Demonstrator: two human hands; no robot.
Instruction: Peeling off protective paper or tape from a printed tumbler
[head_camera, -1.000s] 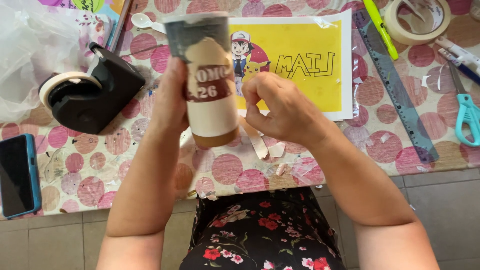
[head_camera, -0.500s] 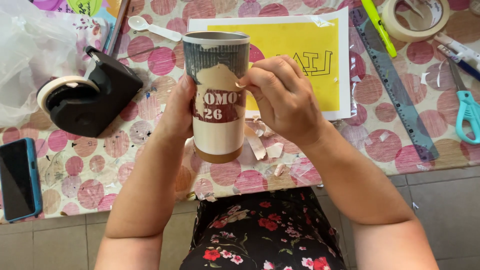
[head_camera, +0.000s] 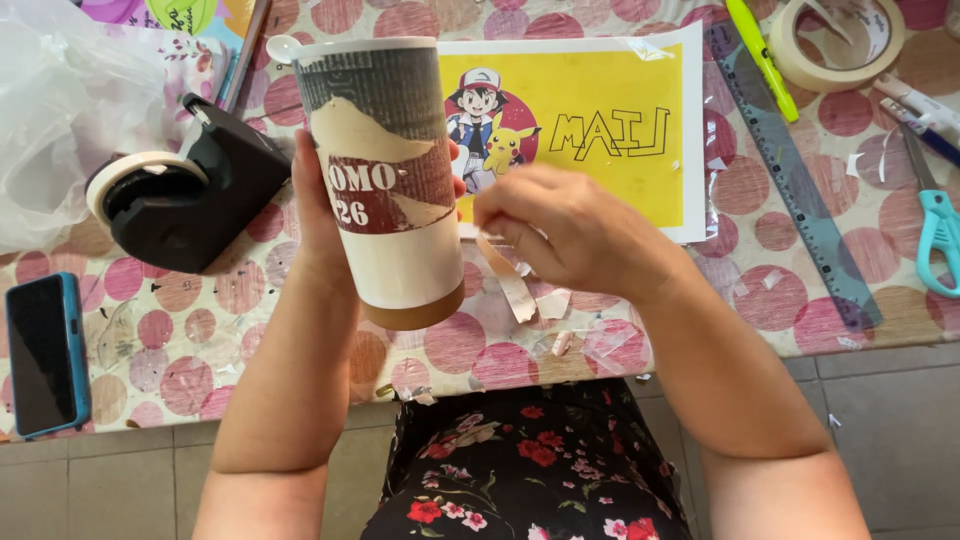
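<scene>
left hand (head_camera: 318, 215) around upright cup (head_camera: 385, 180); right hand (head_camera: 570, 230) pinching peeled label strip (head_camera: 508, 280)

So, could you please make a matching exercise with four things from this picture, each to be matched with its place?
Things:
1. cup
2. phone
3. scissors
4. paper strip

Places:
A. at the right edge of the table
B. hanging from the right hand
C. flat at the left edge of the table
D. held up in the left hand

Pairs: 1-D, 2-C, 3-A, 4-B
</scene>
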